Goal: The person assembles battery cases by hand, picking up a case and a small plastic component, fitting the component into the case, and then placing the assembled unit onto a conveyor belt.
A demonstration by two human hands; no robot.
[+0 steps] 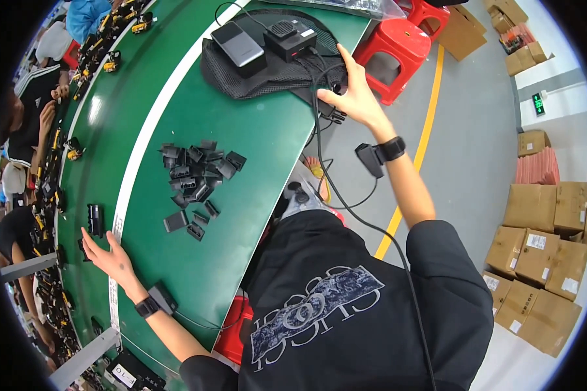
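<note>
— What are we seeing our left hand doing?

— We are laying it flat on the green tabletop, fingers spread wide and holding nothing. Just past the fingertips a small black block is standing on the tabletop, close to them; we cannot tell whether they are touching it.

— And the loose pieces?

— A pile of black plastic parts is lying well off to the right of those fingers, with a few strays sitting nearer to them.

— What about our right hand?

— We are reaching it out to the far edge of the tabletop. Its fingers are stretched out and partly spread, and they are resting against a black mesh cloth and the black cables running over the edge. We cannot tell whether anything is being pinched beneath them.

— What is sitting by those fingers?

— To their left, on the mesh cloth, a black box and a flat grey device are lying side by side. Beyond the fingertips, red stools are standing on the floor.

— Anything on our wrists?

— We are wearing a black band on each, with a small black unit clipped beside the right one.
</note>
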